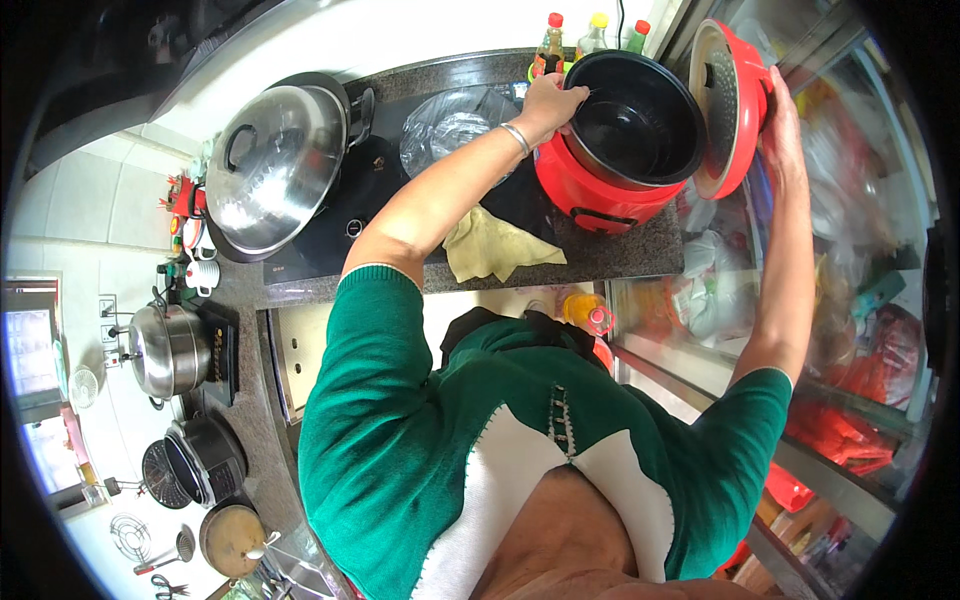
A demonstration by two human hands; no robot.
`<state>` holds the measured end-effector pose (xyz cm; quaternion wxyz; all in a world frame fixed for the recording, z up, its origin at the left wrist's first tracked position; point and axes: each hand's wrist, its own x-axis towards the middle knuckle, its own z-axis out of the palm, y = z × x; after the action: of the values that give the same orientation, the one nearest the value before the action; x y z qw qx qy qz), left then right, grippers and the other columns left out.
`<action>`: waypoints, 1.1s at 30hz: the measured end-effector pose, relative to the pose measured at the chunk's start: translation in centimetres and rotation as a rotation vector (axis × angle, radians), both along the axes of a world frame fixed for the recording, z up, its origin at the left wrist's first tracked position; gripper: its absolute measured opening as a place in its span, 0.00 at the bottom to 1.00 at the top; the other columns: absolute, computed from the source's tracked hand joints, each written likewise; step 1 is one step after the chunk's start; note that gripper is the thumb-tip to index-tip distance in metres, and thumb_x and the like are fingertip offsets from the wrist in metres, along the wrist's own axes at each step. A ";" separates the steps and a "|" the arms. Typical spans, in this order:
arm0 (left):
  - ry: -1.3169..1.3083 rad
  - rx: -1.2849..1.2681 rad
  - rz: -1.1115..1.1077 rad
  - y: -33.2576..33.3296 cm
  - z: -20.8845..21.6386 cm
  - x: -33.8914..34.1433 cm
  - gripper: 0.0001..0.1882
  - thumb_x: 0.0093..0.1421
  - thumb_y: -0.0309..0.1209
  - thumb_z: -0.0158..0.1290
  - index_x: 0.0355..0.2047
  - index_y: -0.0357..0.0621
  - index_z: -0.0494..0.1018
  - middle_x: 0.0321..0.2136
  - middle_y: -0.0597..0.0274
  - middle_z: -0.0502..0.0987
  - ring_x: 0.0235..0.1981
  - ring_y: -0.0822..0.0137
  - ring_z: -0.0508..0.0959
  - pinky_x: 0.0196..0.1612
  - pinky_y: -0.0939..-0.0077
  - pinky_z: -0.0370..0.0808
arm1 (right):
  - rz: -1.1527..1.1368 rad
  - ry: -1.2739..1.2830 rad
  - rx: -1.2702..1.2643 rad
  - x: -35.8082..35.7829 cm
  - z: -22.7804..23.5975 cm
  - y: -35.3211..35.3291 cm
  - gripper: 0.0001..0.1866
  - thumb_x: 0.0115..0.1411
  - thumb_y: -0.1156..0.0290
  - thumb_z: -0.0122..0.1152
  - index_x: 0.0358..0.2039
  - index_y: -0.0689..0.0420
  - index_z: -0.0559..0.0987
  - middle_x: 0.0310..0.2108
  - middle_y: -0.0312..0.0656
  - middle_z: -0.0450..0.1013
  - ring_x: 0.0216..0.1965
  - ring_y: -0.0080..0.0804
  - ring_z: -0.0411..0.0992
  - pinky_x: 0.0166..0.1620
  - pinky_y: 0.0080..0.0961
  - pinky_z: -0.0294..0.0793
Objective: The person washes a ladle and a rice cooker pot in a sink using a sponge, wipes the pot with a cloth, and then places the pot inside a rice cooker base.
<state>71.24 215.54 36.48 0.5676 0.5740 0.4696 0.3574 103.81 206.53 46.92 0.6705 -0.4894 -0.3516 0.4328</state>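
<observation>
A red rice cooker (582, 192) stands at the right end of the stone counter. Its black inner pot (640, 130) sits raised and tilted in the cooker body, with nothing to be seen inside. My left hand (553, 104) pinches the pot's left rim between thumb and fingers. On the right, the red lid (742, 112) stands on edge beside the pot, its pale inner face turned toward it. My right hand (783, 125) grips the lid from its outer side; most of those fingers are hidden behind it. Whether the lid is joined to the cooker I cannot tell.
A yellowish cloth (495, 245) lies at the counter's front edge. Clear plastic wrap (455, 125) covers something on the black cooktop (375, 190), left of it a large lidded wok (275, 165). Several sauce bottles (592, 38) stand behind the cooker. Glass-fronted shelves (720, 290) with bags border the right.
</observation>
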 end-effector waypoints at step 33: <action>0.822 0.763 0.191 -2.3 -5.1 1.1 0.10 0.54 0.27 0.55 0.36 0.34 0.74 0.38 0.44 0.74 0.32 0.50 0.82 0.32 0.59 0.80 | 0.069 -0.157 -0.063 -2.8 -0.7 1.3 0.24 0.70 0.53 0.48 0.53 0.61 0.75 0.51 0.41 0.75 0.51 0.29 0.73 0.56 0.30 0.70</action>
<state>72.35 213.23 31.38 0.0558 0.7854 0.5392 0.2988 100.99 207.82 46.27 0.6099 -0.5303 -0.4058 0.4268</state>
